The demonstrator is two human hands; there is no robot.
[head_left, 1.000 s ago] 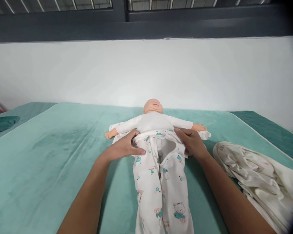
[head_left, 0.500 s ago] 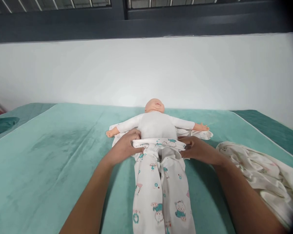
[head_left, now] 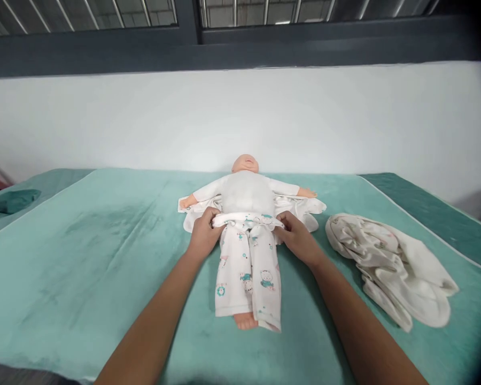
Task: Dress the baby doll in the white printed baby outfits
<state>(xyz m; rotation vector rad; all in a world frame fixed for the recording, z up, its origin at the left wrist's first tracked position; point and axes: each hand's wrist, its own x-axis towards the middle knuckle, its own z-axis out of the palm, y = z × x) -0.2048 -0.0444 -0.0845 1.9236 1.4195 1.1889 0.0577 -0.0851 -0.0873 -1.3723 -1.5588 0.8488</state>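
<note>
A baby doll (head_left: 246,190) in a white top lies on its back on the teal bed cover (head_left: 104,251), arms spread, head toward the wall. White printed trousers (head_left: 246,267) cover its legs, and one bare foot (head_left: 244,321) shows at the hem. My left hand (head_left: 203,235) is closed on the left side of the waistband. My right hand (head_left: 294,235) is closed on the right side of the waistband. A white cloth (head_left: 300,211) lies spread under the doll's upper body.
A crumpled white printed garment (head_left: 388,262) lies on the bed to the right of the doll. A darker green cover (head_left: 425,206) shows at the right edge, a green pillow (head_left: 10,200) at far left. A white wall and dark window frame stand behind the bed.
Both hands have drawn the trousers' waistband up to the doll's waist. The trouser legs now lie shorter on the bed and a foot shows at the hem. The view has pulled back.
</note>
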